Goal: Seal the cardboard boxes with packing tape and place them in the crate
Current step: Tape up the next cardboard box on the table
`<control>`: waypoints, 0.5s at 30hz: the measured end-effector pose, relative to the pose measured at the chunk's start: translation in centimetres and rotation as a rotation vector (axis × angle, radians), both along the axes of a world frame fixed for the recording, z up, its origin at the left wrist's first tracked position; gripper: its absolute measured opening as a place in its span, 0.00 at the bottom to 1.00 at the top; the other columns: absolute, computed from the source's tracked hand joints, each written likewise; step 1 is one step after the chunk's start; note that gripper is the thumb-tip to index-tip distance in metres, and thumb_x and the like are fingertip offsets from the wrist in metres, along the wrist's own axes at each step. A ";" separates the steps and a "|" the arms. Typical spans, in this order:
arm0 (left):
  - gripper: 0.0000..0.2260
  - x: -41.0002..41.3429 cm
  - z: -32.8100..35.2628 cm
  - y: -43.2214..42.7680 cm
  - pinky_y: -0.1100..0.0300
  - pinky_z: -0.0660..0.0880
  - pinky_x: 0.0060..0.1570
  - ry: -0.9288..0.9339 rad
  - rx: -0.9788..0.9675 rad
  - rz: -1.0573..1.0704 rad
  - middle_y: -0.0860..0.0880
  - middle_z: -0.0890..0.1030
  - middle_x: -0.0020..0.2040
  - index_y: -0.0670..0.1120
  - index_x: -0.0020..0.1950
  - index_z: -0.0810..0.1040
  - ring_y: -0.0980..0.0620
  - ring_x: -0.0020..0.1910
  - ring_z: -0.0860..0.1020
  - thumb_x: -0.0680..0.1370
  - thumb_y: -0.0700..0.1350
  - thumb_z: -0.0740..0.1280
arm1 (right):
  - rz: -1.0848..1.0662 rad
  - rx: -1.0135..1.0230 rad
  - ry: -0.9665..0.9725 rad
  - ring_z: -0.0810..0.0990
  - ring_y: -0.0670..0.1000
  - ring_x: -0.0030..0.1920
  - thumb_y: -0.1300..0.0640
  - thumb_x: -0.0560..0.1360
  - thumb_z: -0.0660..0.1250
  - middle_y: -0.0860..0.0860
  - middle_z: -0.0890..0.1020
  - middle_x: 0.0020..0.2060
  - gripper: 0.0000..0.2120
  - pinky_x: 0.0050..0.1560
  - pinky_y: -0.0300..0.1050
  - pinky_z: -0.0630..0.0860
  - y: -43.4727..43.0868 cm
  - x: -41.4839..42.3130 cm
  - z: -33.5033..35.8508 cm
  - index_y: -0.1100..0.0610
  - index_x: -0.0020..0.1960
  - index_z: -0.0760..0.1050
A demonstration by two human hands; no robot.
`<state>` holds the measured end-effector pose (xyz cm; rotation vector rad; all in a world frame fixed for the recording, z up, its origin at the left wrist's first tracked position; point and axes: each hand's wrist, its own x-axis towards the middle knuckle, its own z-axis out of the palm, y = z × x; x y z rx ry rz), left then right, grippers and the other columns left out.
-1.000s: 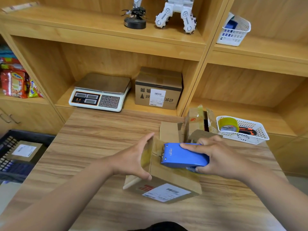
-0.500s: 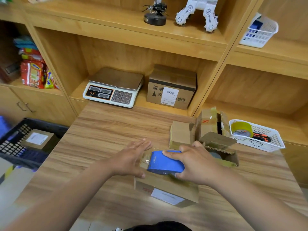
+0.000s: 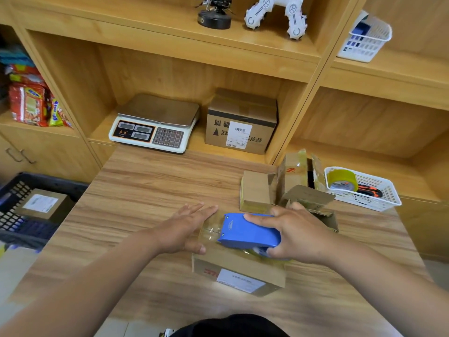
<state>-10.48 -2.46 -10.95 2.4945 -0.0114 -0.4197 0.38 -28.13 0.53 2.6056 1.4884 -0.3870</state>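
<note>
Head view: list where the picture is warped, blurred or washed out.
Head view: wide-angle warp tilts and bows the shelf edges toward the corners; head view: snack packets at the left edge are smeared soft; head view: the white label on the near cardboard box is washed out, print unreadable; head view: the blue tape dispenser is fairly sharp.

You're looking at a wooden table point(image 3: 150, 190) under shelves point(image 3: 170, 40). A weighing scale point(image 3: 155, 127) is sitting at 11 o'clock, snack packets point(image 3: 31, 103) are leaning at 9 o'clock, and a black gadget point(image 3: 215, 13) and a white wheeled robot point(image 3: 274, 15) are standing at 12. A white basket point(image 3: 366, 37) is tilting at 1 o'clock.
</note>
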 end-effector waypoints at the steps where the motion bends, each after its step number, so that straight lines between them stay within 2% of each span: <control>1: 0.46 0.0 0.0 -0.1 0.56 0.39 0.74 -0.014 0.002 -0.013 0.51 0.45 0.78 0.62 0.76 0.42 0.55 0.76 0.38 0.70 0.56 0.73 | -0.007 0.002 0.006 0.62 0.48 0.42 0.32 0.70 0.61 0.40 0.67 0.46 0.32 0.44 0.37 0.56 -0.7 0.2 0.3 0.27 0.70 0.51; 3: 0.47 0.1 0.0 -0.1 0.60 0.37 0.72 -0.041 0.017 -0.048 0.55 0.45 0.78 0.60 0.76 0.41 0.60 0.74 0.37 0.70 0.56 0.73 | -0.021 0.002 0.035 0.63 0.48 0.43 0.32 0.69 0.60 0.38 0.65 0.43 0.32 0.42 0.32 0.56 -2.3 0.6 0.8 0.23 0.68 0.49; 6: 0.48 0.1 -0.1 0.0 0.65 0.35 0.70 -0.046 0.014 -0.075 0.63 0.40 0.72 0.63 0.72 0.35 0.65 0.71 0.34 0.71 0.57 0.72 | -0.046 0.003 0.084 0.63 0.49 0.46 0.36 0.70 0.62 0.35 0.66 0.45 0.32 0.45 0.35 0.62 -5.3 1.3 1.3 0.17 0.60 0.43; 8: 0.48 0.1 -0.1 -0.1 0.65 0.34 0.69 -0.035 0.013 -0.076 0.64 0.38 0.71 0.65 0.70 0.33 0.65 0.70 0.33 0.71 0.57 0.72 | -0.070 0.007 0.100 0.62 0.49 0.46 0.36 0.69 0.62 0.36 0.66 0.47 0.32 0.45 0.33 0.62 -6.9 1.6 1.5 0.16 0.58 0.42; 10: 0.48 0.1 0.0 -0.3 0.64 0.34 0.70 -0.016 0.012 -0.063 0.63 0.38 0.72 0.66 0.70 0.33 0.64 0.71 0.33 0.71 0.57 0.72 | -0.087 0.013 0.114 0.62 0.48 0.46 0.34 0.67 0.60 0.34 0.65 0.46 0.31 0.45 0.29 0.59 -8.3 1.8 1.7 0.16 0.58 0.41; 12: 0.48 0.2 0.2 -0.4 0.62 0.35 0.71 0.000 0.014 -0.055 0.61 0.38 0.72 0.65 0.71 0.34 0.62 0.71 0.32 0.71 0.58 0.72 | -0.095 0.024 0.104 0.62 0.43 0.47 0.34 0.67 0.59 0.33 0.65 0.46 0.31 0.48 0.26 0.58 -9.8 2.1 1.9 0.18 0.60 0.42; 15: 0.48 0.2 0.6 -0.6 0.69 0.32 0.66 0.004 0.028 -0.078 0.63 0.36 0.70 0.62 0.71 0.33 0.68 0.67 0.29 0.71 0.57 0.72 | -0.124 0.058 0.076 0.62 0.39 0.49 0.36 0.69 0.62 0.37 0.69 0.47 0.32 0.51 0.27 0.58 -12.9 2.8 2.2 0.22 0.64 0.46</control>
